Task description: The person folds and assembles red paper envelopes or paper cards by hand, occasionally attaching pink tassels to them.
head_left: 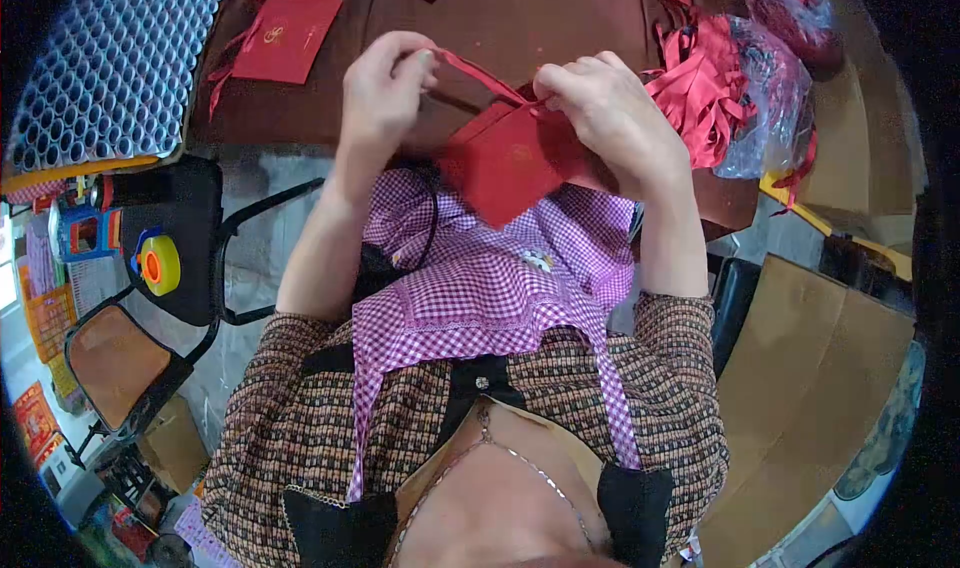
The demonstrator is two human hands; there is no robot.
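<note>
A red card or small paper pouch (505, 168) with a faint gold mark hangs tilted, one corner down, in front of the apron and at the table's near edge. A red ribbon (478, 75) runs from its top up to the left. My left hand (385, 83) pinches the ribbon's end between thumb and finger. Closed near the top of the pouch, my right hand (612, 113) grips the ribbon where it meets the pouch. Whether a knot lies under those fingers is hidden.
On the brown-covered table (400, 18) lies another red pouch (288, 40) with ribbon. A heap of red ribbons (697, 93) and clear plastic bags (770, 98) sit at right. A honeycomb-patterned sheet (115, 63) is at left, above a chair (170, 238) with a tape roll (159, 264).
</note>
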